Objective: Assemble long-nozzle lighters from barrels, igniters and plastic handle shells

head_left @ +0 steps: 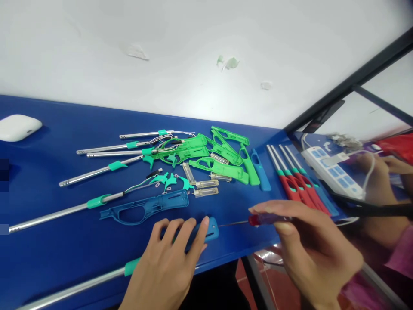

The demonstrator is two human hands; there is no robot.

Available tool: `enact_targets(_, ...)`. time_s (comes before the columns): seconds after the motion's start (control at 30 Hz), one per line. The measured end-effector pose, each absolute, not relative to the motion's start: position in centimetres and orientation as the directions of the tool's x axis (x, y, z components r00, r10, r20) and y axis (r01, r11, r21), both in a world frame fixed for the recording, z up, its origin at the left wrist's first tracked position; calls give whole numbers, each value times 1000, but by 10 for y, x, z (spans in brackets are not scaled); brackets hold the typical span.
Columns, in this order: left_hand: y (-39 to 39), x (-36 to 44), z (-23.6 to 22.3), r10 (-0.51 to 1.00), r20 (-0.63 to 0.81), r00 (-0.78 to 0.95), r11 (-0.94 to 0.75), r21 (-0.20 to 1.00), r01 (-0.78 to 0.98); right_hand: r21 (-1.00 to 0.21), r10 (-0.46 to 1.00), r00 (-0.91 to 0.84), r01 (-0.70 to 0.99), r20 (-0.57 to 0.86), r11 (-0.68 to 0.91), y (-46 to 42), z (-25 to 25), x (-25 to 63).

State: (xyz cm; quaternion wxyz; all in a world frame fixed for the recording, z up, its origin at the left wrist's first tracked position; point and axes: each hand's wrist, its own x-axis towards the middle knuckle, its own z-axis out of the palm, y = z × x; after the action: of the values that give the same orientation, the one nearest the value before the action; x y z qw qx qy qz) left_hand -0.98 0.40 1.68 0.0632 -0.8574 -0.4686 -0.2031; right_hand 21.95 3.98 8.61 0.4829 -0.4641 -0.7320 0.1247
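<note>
My left hand (171, 262) lies over a blue lighter body (210, 230) with a long metal tube (74, 289) at the table's near edge, fingers curled down on it. My right hand (309, 245) grips a red-handled screwdriver (261, 220); its thin shaft points left at the blue body's end. Just beyond lies an open blue half-shell (145, 209). Further back are green shells (213, 159), metal tubes with teal collars (109, 165) and small clear cartridges (206, 188).
The blue table (64, 241) ends against a white wall. Finished red lighters (300, 185) lie at right beside a white power strip (332, 170). A white case (17, 127) sits far left. Another person's hand (377, 172) shows at right behind a black frame (348, 82).
</note>
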Motion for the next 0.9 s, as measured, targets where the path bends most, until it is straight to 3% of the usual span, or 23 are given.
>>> enact_targets(0.43, 5, -9, 15, 772, 438, 461, -554, 107, 826, -657, 821, -120, 540, 558, 526, 41, 84, 210)
enact_targets(0.73, 5, -9, 13, 775, 434, 460, -555, 119, 824, -612, 767, -290, 471, 572, 635, 45, 85, 216)
enact_targets(0.9, 5, -8, 13, 776, 434, 458, -556, 127, 822, -596, 747, -278, 464, 604, 655, 45, 86, 216)
